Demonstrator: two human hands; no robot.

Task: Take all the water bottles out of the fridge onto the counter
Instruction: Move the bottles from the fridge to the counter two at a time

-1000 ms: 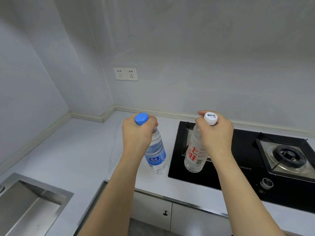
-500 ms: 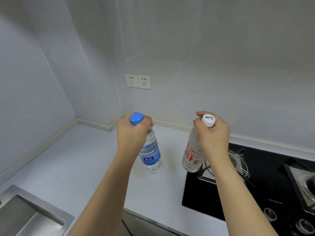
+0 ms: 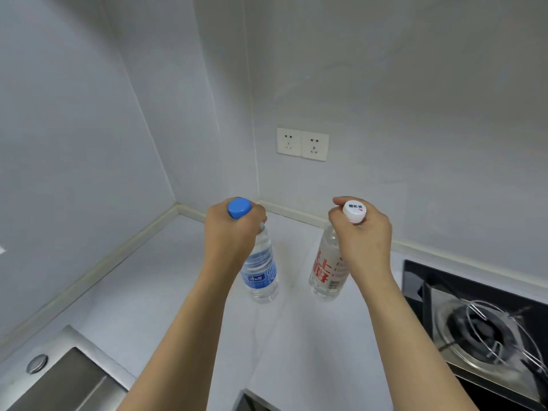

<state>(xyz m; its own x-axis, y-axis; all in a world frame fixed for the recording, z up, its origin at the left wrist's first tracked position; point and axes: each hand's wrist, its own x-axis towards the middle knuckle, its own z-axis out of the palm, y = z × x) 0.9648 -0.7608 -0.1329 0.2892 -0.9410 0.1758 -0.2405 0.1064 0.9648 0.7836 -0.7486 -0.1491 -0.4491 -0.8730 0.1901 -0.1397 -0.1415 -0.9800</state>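
Observation:
My left hand (image 3: 232, 232) grips the neck of a clear water bottle with a blue cap and blue label (image 3: 262, 274). My right hand (image 3: 363, 238) grips the neck of a clear water bottle with a white cap and red lettering (image 3: 326, 271). Both bottles stand nearly upright, side by side, with their bases at or just above the pale counter (image 3: 142, 301) near the back corner. Whether the bases touch the counter I cannot tell. The fridge is out of view.
A steel sink (image 3: 59, 384) lies at the lower left. A black gas hob with a burner and wire pan support (image 3: 486, 330) is at the right. A double wall socket (image 3: 302, 143) sits above the counter. Walls close the corner behind.
The view has shifted left toward the corner. Both hands carried their bottles left, off the hob area and over the bare counter, and lower.

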